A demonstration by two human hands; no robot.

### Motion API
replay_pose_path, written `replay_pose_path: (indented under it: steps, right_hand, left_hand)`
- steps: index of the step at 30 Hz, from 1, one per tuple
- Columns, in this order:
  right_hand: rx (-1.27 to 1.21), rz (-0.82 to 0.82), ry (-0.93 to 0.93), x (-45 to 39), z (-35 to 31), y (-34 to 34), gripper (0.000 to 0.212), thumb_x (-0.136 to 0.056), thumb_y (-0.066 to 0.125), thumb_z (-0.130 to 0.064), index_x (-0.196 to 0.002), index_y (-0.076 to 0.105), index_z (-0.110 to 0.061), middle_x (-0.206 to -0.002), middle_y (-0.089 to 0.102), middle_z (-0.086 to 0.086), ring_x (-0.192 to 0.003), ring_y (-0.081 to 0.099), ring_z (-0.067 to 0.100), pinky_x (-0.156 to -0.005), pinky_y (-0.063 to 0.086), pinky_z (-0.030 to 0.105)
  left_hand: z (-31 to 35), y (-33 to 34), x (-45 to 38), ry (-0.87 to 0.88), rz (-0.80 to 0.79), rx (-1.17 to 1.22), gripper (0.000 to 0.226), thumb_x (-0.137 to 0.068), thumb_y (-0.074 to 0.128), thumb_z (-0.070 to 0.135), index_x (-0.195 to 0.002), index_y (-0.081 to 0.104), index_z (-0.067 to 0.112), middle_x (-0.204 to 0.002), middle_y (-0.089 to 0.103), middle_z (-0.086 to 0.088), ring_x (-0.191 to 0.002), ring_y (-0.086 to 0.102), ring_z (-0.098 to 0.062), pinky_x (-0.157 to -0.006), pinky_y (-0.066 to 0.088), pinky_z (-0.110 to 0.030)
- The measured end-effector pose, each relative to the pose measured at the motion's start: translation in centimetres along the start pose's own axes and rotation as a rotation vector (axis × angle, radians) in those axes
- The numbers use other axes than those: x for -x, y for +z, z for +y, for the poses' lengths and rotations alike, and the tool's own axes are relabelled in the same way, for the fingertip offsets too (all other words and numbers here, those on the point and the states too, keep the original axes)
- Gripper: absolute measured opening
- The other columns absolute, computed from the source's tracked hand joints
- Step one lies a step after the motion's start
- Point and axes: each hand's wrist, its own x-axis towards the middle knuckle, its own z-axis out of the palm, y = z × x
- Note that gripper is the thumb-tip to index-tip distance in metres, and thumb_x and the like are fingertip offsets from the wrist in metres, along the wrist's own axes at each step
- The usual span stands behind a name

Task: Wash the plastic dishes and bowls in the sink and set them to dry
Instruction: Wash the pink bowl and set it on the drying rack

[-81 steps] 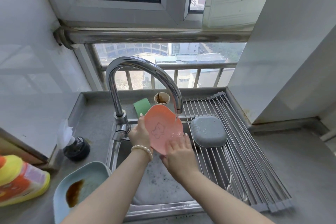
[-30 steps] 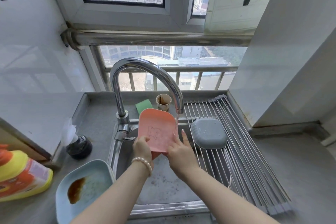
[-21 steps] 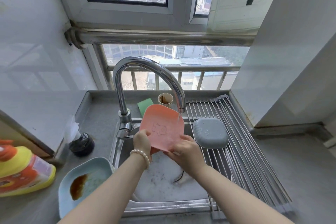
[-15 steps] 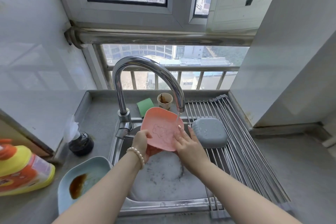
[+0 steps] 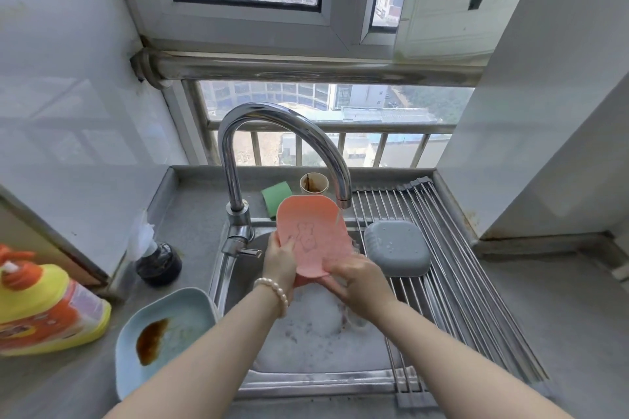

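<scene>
Here, both hands hold a pink plate [image 5: 311, 235] upright over the sink [image 5: 306, 381], its face with a faint bear outline turned toward the camera. The left hand [image 5: 279, 260], with a pearl bracelet [image 5: 274, 291] at the wrist, grips the plate's left edge, thumb on the front. The right hand [image 5: 357, 279] clasps the lower right rim, its fingers curled round the edge. A thin stream of water falls from the spout of the curved chrome faucet [image 5: 272, 133] onto the plate's upper right corner. Suds cover the basin below the hands. Just to the right, a grey bowl [image 5: 396, 247] lies upside down on the roll-up steel drying rack [image 5: 452, 282] that spans the right part of the sink. Behind the plate, on the back ledge, stand a green sponge [image 5: 275, 196] and a stained paper cup [image 5: 313, 183]. On the counter to the left lies a light blue dish [image 5: 183, 320] with a brown sauce smear inside, its edge touching the sink rim. Farther left are a yellow and orange detergent bottle [image 5: 44, 313] and a small dark jar [image 5: 158, 264] with crumpled plastic on top.
</scene>
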Motion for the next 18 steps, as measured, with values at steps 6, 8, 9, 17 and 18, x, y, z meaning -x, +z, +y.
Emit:
replay_pose_path:
  steps: [6, 8, 9, 17, 18]
  right_hand:
    - [0.542, -0.191, -0.103, -0.2, 1.6, -0.1, 0.038, -0.069, 0.081, -0.028, -0.103, 0.073, -0.013, -0.111, 0.071, 0.003, -0.118, 0.059, 0.028, -0.099, 0.026, 0.063]
    - [0.479, -0.120, -0.137, -0.1, 1.3, 0.3, 0.025, -0.060, 0.076, -0.002, -0.084, 0.075, -0.008, -0.093, 0.074, 0.009, -0.103, 0.067, 0.031, -0.099, 0.032, 0.061]
    - [0.424, -0.068, -0.135, -0.1, 0.8, 0.1, 0.019, -0.057, 0.070, 0.004, -0.071, 0.073, -0.009, -0.078, 0.074, 0.008, -0.090, 0.071, 0.028, -0.099, 0.036, 0.059]
    - [-0.360, 0.142, 0.245, -1.5, -5.2, 1.3, 0.017, -0.071, 0.063, -0.009, -0.079, 0.076, -0.017, -0.070, 0.071, -0.001, -0.061, 0.065, 0.016, -0.061, 0.053, 0.028]
    - [-0.399, 0.139, 0.231, -1.1, -4.8, 1.2, 0.016, -0.074, 0.065, -0.011, -0.083, 0.077, -0.019, -0.075, 0.073, -0.003, -0.068, 0.067, 0.015, -0.064, 0.053, 0.026]
  left_hand:
    - [1.1, -1.1, -0.2, -0.149, -0.087, 0.016, 0.027, -0.097, 0.035, 0.006, -0.105, 0.053, 0.024, -0.107, 0.060, -0.014, -0.097, 0.060, -0.037, -0.072, 0.055, -0.058]
    - [1.2, -1.4, -0.3, -0.185, -0.126, 0.045, 0.024, -0.093, 0.038, 0.002, -0.105, 0.052, 0.017, -0.109, 0.059, -0.018, -0.094, 0.061, -0.036, -0.068, 0.057, -0.049]
    - [0.8, -1.5, -0.2, -0.186, -0.126, 0.085, 0.025, -0.091, 0.040, 0.000, -0.110, 0.052, 0.012, -0.108, 0.060, -0.020, -0.090, 0.061, -0.035, -0.069, 0.057, -0.047]
    - [-2.2, 0.9, 0.5, -0.202, -0.072, 0.434, 0.050, -0.094, 0.055, 0.038, -0.130, 0.052, 0.004, -0.117, 0.064, -0.023, -0.098, 0.067, -0.033, -0.069, 0.057, -0.036]
    - [-1.9, 0.8, 0.2, -0.191, -0.077, 0.436, 0.053, -0.095, 0.051, 0.043, -0.132, 0.050, 0.005, -0.119, 0.064, -0.022, -0.101, 0.067, -0.035, -0.070, 0.057, -0.038]
